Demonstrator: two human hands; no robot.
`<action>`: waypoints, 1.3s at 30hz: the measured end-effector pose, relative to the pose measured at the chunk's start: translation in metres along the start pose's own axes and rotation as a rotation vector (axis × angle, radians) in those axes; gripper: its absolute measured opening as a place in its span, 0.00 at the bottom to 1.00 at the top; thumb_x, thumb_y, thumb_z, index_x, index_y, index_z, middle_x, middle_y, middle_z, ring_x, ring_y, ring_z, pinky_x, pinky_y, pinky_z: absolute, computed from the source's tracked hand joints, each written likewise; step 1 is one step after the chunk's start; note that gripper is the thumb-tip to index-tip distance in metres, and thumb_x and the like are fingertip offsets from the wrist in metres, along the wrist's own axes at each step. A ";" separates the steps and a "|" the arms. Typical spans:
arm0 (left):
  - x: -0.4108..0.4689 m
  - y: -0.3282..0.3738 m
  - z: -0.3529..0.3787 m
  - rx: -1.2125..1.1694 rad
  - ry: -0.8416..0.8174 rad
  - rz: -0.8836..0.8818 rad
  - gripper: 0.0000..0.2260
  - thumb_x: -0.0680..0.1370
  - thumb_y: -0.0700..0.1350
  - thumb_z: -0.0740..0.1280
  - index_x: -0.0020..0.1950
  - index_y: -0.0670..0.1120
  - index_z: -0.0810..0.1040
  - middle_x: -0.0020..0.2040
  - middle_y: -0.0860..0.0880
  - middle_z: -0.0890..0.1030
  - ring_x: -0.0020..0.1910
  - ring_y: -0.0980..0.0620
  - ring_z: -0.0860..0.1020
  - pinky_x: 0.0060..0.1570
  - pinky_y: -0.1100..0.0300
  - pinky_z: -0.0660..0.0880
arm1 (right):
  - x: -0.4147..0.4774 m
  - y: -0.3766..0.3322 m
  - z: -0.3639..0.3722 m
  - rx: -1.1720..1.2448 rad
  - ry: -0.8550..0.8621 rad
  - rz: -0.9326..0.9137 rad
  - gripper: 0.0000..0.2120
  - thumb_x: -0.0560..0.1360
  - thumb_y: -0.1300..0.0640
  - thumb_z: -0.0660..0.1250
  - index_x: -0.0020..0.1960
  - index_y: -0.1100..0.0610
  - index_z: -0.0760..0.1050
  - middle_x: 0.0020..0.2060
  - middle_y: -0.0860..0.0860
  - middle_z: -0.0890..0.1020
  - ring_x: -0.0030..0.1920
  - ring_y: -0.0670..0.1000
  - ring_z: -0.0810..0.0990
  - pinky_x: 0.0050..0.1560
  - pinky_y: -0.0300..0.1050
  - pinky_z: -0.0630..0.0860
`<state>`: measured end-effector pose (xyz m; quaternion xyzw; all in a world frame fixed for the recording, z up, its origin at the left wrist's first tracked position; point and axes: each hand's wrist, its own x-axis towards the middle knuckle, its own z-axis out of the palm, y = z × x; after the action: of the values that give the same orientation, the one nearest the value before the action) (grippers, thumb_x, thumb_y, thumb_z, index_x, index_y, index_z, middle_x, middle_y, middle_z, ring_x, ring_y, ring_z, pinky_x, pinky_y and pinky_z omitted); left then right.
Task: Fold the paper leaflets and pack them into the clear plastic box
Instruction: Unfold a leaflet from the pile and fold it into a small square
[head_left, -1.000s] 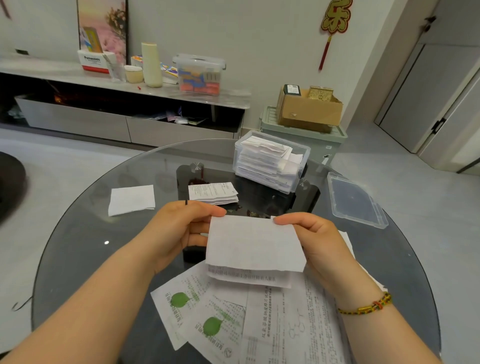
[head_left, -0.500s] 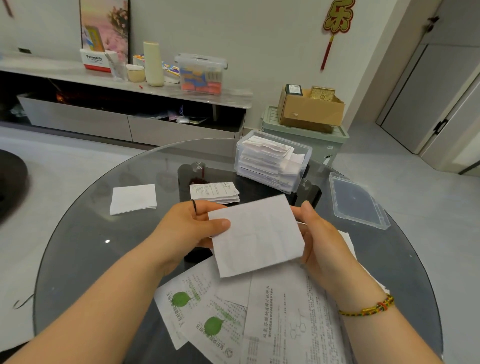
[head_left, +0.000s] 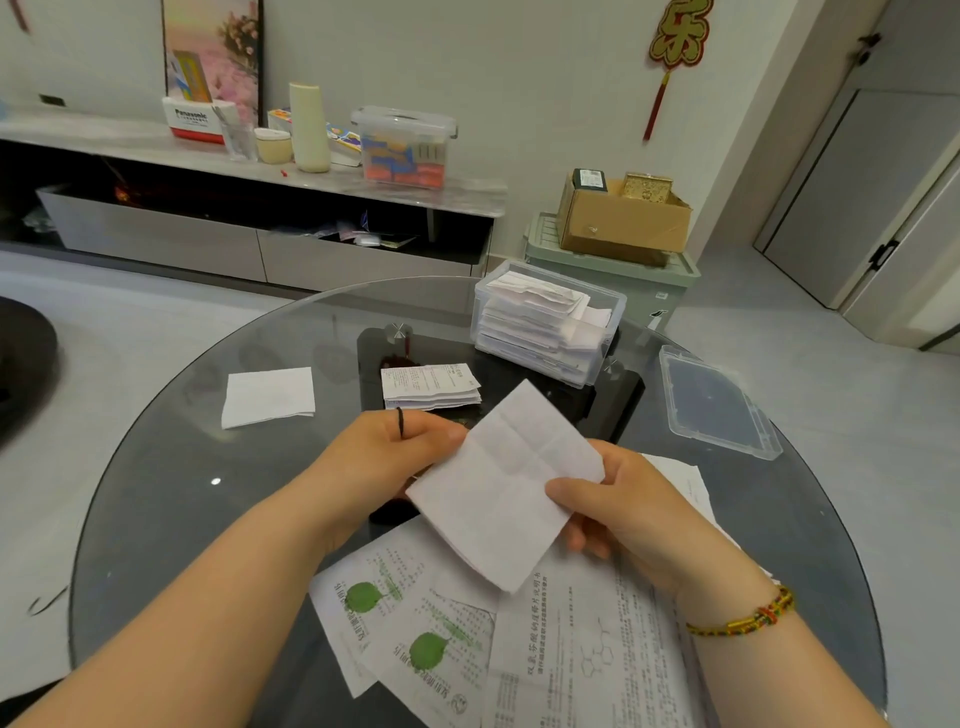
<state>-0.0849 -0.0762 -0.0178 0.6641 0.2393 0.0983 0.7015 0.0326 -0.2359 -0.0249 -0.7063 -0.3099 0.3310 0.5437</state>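
Head view: both my hands, left hand (head_left: 387, 457) and right hand (head_left: 618, 512), pinch the folded leaflet (head_left: 506, 486) at opposite edges; light, limp, easily creased.

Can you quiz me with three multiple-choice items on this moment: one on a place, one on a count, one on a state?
1. Where does the loose clear plastic lid lie?
A. On the glass table, right of the clear plastic box
B. On top of the box
C. On the floor

2. How many green leaf marks show on the unfolded printed leaflets near the table's front edge?
A. One
B. Two
C. Four

3. What state is the clear plastic box in?
A. Empty
B. Closed with its lid
C. Open and stacked with folded leaflets

Answers:
1 A: the lid rests flat on the round glass table, apart from the box.
2 B: two green leaves show, one above the other.
3 C: folded papers reach the open rim, while both hands, left and right, hold a folded white leaflet.
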 end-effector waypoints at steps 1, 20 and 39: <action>0.000 0.000 0.000 0.018 0.008 0.001 0.07 0.75 0.42 0.65 0.40 0.48 0.81 0.33 0.53 0.83 0.32 0.58 0.80 0.34 0.68 0.78 | -0.001 0.000 0.001 -0.016 -0.018 0.004 0.05 0.74 0.67 0.61 0.46 0.60 0.74 0.25 0.57 0.75 0.24 0.53 0.67 0.21 0.35 0.62; -0.009 0.006 0.006 -0.251 -0.029 0.015 0.13 0.75 0.30 0.60 0.36 0.42 0.79 0.27 0.49 0.81 0.23 0.56 0.78 0.22 0.67 0.74 | 0.000 -0.005 0.005 0.414 -0.016 0.024 0.19 0.72 0.69 0.58 0.31 0.55 0.81 0.24 0.54 0.80 0.21 0.49 0.76 0.18 0.35 0.70; 0.000 -0.003 0.008 0.201 0.168 0.082 0.10 0.71 0.34 0.69 0.35 0.48 0.78 0.34 0.50 0.79 0.25 0.60 0.77 0.30 0.73 0.74 | 0.005 0.003 0.018 -0.071 0.263 -0.124 0.11 0.74 0.67 0.63 0.38 0.53 0.74 0.32 0.58 0.75 0.32 0.52 0.73 0.34 0.37 0.70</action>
<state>-0.0819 -0.0835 -0.0205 0.7297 0.2786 0.1576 0.6042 0.0211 -0.2224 -0.0317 -0.7419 -0.2905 0.1903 0.5735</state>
